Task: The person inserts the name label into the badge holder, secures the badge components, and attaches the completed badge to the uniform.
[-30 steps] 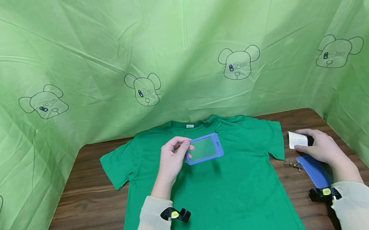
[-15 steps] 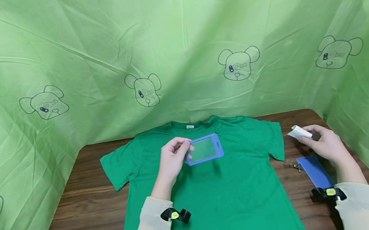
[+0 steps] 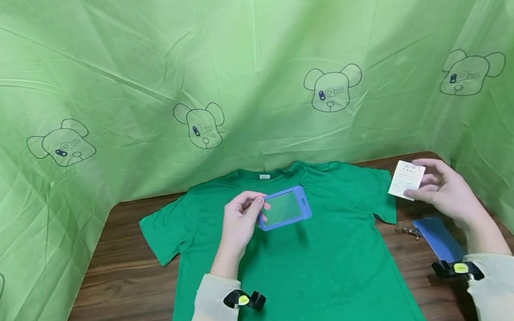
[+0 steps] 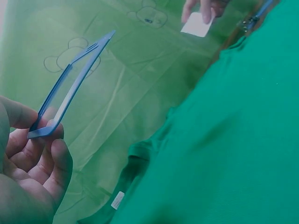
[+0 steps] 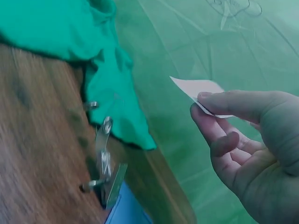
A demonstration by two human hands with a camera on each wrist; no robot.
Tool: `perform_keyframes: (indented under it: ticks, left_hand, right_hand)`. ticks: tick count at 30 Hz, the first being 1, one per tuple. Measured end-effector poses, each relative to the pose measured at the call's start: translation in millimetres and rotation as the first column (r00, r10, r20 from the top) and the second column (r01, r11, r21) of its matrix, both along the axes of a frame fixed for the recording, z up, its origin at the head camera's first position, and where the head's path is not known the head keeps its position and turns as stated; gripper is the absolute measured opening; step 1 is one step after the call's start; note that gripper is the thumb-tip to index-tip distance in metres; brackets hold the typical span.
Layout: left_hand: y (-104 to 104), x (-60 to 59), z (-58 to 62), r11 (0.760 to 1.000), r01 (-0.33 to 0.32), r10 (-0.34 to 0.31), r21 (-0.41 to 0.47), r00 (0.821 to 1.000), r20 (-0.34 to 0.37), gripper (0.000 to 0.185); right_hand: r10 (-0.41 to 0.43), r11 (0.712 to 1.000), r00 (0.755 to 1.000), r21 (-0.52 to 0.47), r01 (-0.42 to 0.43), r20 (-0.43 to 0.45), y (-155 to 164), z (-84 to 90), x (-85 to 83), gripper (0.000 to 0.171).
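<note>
card (image 3: 406, 180) lifted since prior frame, pinched in right hand (image 3: 444, 192)

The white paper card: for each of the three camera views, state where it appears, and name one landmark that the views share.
Head: white paper card at right, pinched by the right hand above the table edge.
Left wrist: top centre, held by fingers.
Right wrist: centre right, under the thumb.
Shared landmark: the green T-shirt.
</note>
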State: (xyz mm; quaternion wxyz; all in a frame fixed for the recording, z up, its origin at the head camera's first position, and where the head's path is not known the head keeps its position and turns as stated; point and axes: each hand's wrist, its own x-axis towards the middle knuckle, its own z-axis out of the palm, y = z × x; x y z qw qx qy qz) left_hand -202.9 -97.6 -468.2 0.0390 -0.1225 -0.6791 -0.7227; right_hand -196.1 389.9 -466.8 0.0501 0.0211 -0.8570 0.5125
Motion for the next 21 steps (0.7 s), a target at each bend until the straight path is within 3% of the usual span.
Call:
perform_keyframes:
  ticks: [3,6,11,14,17,21]
  left_hand:
    - [-0.1,0.2,0.2,1.000,-0.001,0.001,0.000,1.000,-0.002,0.016]
    - [-0.1,0.2,0.3,1.000,0.000,0.000,0.000,1.000,-0.006,0.016]
    - [-0.9,0.4,0.8,1.000,0.001,-0.001,0.000,1.000,-0.011,0.016]
    - [-1.4,0.7,1.3,1.000,0.001,-0.001,0.004,1.000,-0.013,0.016]
    - [-1.4,0.9,1.8,1.000,0.001,-0.001,0.010,1.000,-0.012,0.016]
    - [-1.2,1.2,3.1,1.000,0.001,-0.001,0.019,1.000,-0.015,0.017]
  right_hand:
    - [0.062,0.998,0.997,0.021,-0.062,-0.038,-5.9,4.8,1.1,0.087]
    - [0.098,0.993,0.994,0.069,-0.095,-0.050,-12.8,10.8,2.3,0.089]
    - [0.050,0.983,0.998,0.177,-0.053,0.025,-27.6,24.9,6.1,0.077]
    - [0.019,0.984,0.998,0.174,-0.029,0.056,-36.5,30.3,8.1,0.076]
    - [0.021,0.992,1.000,0.123,-0.024,0.023,-45.5,34.3,10.2,0.066]
    - [0.037,0.992,0.994,0.125,-0.024,-0.101,-58.2,40.3,12.6,0.048]
